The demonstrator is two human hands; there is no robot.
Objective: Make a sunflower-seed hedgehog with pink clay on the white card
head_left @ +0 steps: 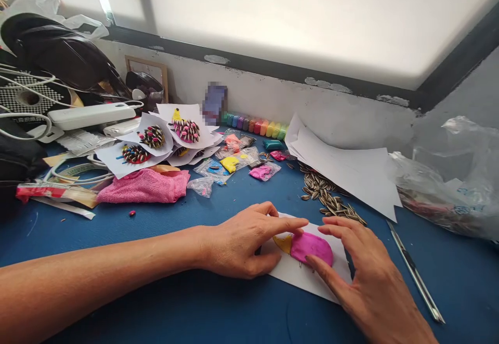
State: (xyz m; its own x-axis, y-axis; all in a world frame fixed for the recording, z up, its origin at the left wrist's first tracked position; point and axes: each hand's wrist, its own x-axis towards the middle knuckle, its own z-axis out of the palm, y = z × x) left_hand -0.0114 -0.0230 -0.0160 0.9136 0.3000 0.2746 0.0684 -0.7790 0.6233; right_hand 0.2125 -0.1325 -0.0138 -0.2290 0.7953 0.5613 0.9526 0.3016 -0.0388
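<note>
A flattened oval of pink modelling clay (pixel 314 248) lies on a small white paper card (pixel 290 276), with a yellow clay piece (pixel 284 243) joined at its left end. Short dark pen strokes show below the pink oval. My left hand (pixel 249 242) rests on the card's left side, its fingers and thumb apart around the yellow piece, the index fingertip near the top of the pink clay. Over the right side, my right hand (pixel 362 266) has thumb and fingers spread, the thumb tip touching the lower edge of the pink clay.
Sunflower seeds (pixel 331 196) lie beyond the card, beside white paper sheets (pixel 346 167). A utility knife (pixel 415 271) is at right near a plastic bag (pixel 452 188). Clay packets (pixel 230 164), a pink towel (pixel 144 187) and seed-covered clay figures (pixel 187 131) stand further left.
</note>
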